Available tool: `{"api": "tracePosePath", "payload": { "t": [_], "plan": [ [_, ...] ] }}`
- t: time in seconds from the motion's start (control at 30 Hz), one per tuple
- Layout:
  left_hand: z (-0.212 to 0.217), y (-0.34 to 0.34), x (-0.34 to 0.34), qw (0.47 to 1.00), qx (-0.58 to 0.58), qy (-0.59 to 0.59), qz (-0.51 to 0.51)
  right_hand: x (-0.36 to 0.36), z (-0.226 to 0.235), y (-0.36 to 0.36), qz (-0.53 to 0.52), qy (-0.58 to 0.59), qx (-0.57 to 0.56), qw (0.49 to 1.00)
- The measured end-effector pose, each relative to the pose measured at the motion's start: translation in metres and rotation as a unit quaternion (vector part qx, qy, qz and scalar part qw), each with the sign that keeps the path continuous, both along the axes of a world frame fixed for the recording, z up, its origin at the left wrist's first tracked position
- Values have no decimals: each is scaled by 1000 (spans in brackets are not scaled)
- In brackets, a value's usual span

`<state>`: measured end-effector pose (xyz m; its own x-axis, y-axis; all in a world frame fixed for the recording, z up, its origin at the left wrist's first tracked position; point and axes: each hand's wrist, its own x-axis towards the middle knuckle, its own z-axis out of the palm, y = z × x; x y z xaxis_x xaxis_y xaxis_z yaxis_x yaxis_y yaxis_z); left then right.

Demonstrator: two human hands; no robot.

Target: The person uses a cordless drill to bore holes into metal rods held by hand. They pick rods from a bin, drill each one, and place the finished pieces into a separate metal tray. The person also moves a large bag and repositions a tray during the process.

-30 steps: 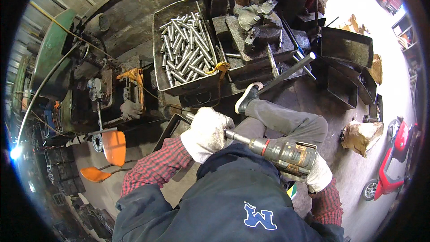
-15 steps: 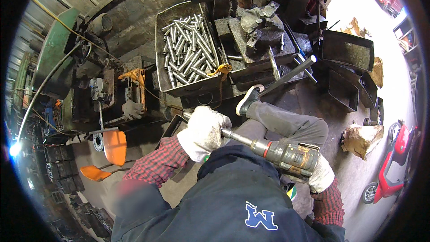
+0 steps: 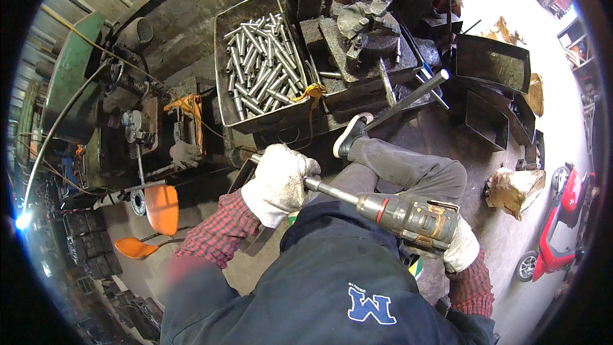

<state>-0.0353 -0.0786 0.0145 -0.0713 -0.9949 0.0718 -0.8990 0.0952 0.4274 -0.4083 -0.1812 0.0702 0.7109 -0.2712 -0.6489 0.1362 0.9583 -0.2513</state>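
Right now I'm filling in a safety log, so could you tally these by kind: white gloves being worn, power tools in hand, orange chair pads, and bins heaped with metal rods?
White gloves, worn: 2
Power tool, in hand: 1
Orange chair pads: 2
Bin heaped with metal rods: 1
Total: 6

Metal workshop; grimy green machine (image 3: 73,83); bin (image 3: 273,121) of steel rods (image 3: 262,67)

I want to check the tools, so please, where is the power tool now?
In the head view, the power tool is right of centre, between the left hand and the right hand, beside the dark jacket.
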Motion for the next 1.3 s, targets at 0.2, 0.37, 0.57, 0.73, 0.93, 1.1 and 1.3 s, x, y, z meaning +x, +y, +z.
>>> {"api": "tracePosePath", "payload": {
  "t": [0.2, 0.37, 0.57, 0.73, 0.93, 1.1, 1.3],
  "plan": [
    [-5, 1, 1, 1000, -20, -7, 2, -6, 0, 2, 149, 65, -311, 936],
    [-11, 2, 7, 1000, -13, 1, -5, -11, -2, 3, 145, 109, -308, 934],
    [-9, 13, 12, 1000, -5, -1, 8, -12, -8, 6, 174, 118, -387, 898],
    [-4, 21, 13, 999, 35, -10, 20, -11, -6, 6, 72, 157, -195, 965],
    [-4, 22, 10, 1000, 1, -20, 3, -10, 1, 1, 192, 105, -350, 911],
    [1, 24, 11, 998, 9, -57, 1, -12, 2, 3, 215, 113, -376, 894],
    [-1, 30, 10, 996, -31, -77, 17, -23, -3, 7, 130, 100, -296, 941]
  ]
}}
